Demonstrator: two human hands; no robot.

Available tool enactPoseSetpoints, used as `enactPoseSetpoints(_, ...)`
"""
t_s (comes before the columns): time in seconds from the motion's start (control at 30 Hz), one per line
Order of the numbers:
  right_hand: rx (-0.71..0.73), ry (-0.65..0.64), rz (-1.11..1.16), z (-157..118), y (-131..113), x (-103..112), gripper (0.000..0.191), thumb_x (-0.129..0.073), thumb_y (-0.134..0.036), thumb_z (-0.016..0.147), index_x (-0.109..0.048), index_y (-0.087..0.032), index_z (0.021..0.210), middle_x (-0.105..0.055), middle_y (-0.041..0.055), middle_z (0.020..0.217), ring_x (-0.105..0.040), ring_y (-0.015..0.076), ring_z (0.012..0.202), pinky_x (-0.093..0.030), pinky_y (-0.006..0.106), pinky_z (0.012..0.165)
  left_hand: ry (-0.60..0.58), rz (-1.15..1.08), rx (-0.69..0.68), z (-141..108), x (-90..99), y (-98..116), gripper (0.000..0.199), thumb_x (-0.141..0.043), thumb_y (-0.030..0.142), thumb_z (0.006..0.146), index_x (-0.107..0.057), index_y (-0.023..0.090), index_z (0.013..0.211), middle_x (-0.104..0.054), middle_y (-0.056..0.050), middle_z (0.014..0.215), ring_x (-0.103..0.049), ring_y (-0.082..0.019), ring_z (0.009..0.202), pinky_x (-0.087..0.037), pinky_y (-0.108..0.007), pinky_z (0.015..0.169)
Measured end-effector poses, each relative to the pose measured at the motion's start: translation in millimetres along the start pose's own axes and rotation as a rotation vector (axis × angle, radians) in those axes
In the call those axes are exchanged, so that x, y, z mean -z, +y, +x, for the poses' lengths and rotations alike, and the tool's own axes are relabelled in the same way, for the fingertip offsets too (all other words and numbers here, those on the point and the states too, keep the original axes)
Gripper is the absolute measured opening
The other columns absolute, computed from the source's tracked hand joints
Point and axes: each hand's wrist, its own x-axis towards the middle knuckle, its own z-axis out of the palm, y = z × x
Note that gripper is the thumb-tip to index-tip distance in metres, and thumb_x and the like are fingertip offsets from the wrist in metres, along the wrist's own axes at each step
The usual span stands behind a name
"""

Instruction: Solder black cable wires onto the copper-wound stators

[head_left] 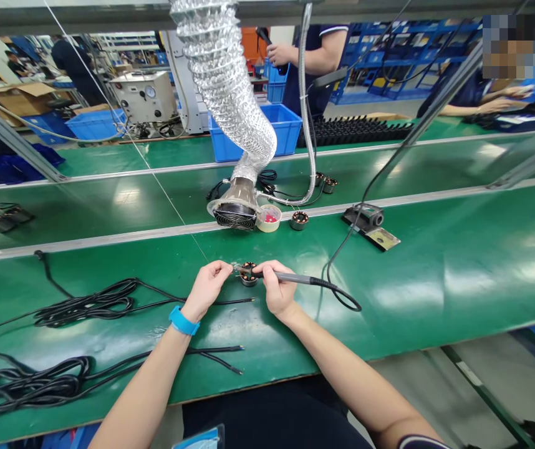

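A small round motor stator with copper windings rests on the green bench between my hands. My right hand is closed around a grey soldering iron, its tip over the stator. Thumb and fingertips of my left hand are pinched at the stator's left side, on a thin strand of wire that rises to the upper left. A blue band circles my left wrist. Fine detail at the iron's tip is too small to make out.
Behind the stator are a fume duct, a tape roll and another stator. An iron stand is at right. Coiled black cables lie at left. People work beyond the bench, near a blue bin.
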Motion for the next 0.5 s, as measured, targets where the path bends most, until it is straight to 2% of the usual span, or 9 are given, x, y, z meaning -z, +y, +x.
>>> enactPoseSetpoints(0.17, -0.161, 0.111, 0.094, -2.0, 6.7, -0.8, 0.034, -0.047, -0.037, 0.095, -0.069, -0.019, 0.077, -0.066, 0.0037, 0.069, -0.067, 0.0195, 0.069, -0.055, 0.032, 0.063, -0.002, 0.011, -0.008, -1.3, 0.3, -0.3, 0.034, -0.063, 0.049, 0.081, -0.057, 0.017, 0.072, -0.040, 0.005, 0.058, -0.028, -0.009, 0.053, -0.021, -0.024, 0.050)
enactPoseSetpoints(0.3, -0.164, 0.107, 0.094, -2.6, 7.5, -0.1, 0.033, -0.048, -0.038, 0.094, -0.069, -0.020, 0.076, -0.062, 0.0029, 0.065, -0.066, 0.0199, 0.069, -0.055, 0.032, 0.061, -0.002, 0.008, -0.015, -1.3, 0.7, -1.4, 0.034, -0.063, 0.048, 0.081, -0.057, 0.016, 0.072, -0.041, 0.005, 0.059, -0.027, -0.009, 0.053, -0.021, -0.024, 0.049)
enactPoseSetpoints(0.5, -0.120, 0.052, 0.014, -3.2, 6.0, 1.6, 0.034, -0.046, -0.037, 0.095, -0.070, -0.020, 0.079, -0.065, 0.0038, 0.067, -0.067, 0.0198, 0.068, -0.054, 0.031, 0.059, -0.010, 0.010, -0.018, -0.3, 1.2, -3.5, 0.034, -0.063, 0.049, 0.083, -0.057, 0.016, 0.073, -0.040, 0.005, 0.060, -0.028, -0.009, 0.054, -0.022, -0.024, 0.050)
